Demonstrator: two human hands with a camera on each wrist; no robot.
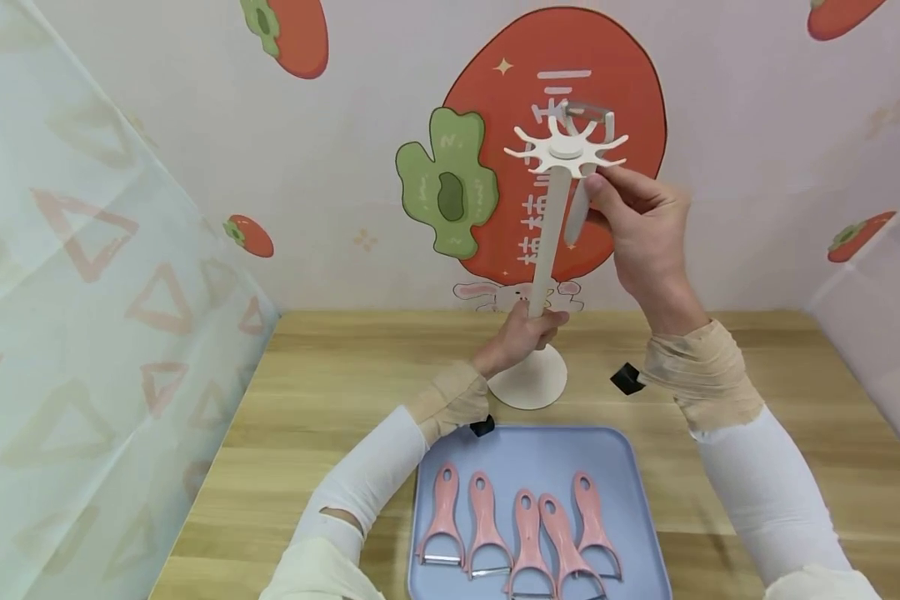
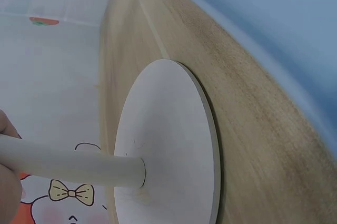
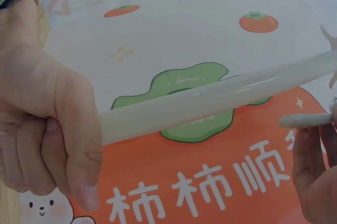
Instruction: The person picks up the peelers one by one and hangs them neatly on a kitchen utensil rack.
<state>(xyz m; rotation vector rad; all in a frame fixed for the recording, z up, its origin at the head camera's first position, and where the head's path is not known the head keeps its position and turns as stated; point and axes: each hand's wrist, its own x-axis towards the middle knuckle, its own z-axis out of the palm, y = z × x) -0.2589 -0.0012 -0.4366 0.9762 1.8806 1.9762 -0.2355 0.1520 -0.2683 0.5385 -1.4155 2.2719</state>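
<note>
A white stand [image 1: 547, 250] with a ring of curved hooks [image 1: 566, 148] at its top rises from a round base [image 2: 174, 124] on the table. Around the lower pole, my left hand [image 1: 521, 337] keeps a grip. Up by the hooks, my right hand [image 1: 648, 237] pinches a pale grey peeler [image 1: 576, 218], its blade end above the hook ring and its handle hanging beside the pole. Whether the peeler rests on a hook cannot be told. In the right wrist view, the handle end [image 3: 303, 121] sticks out from the fingers, apart from the pole.
In front of the stand lies a blue tray [image 1: 532, 442] holding several pink peelers [image 1: 483, 521]. Small black objects [image 1: 627, 379] sit beside the right wrist and at the tray's back edge. Behind the table stands a printed wall [image 1: 375, 167]; a patterned sheet [image 1: 105, 292] hangs at left.
</note>
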